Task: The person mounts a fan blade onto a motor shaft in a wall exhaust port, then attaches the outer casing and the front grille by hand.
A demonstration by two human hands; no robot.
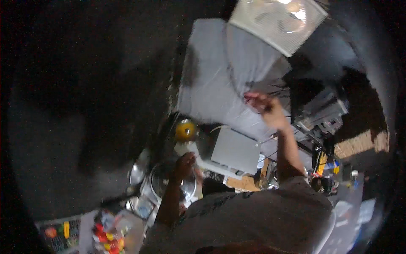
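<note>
2 hands busy here. Right hand is stretched out at 1 o'clock, fingers pinched on a small red object over the grey crinkled plastic sheet. Left hand sits at 7 o'clock, curled at the rim of a clear round glass bowl, grip itself too blurry to call. Yellow round lid just above it. With that long reach, my guess is the forearm could clip the flat grey box.

Right hand on grey sheet; left hand near yellow ball.
</note>
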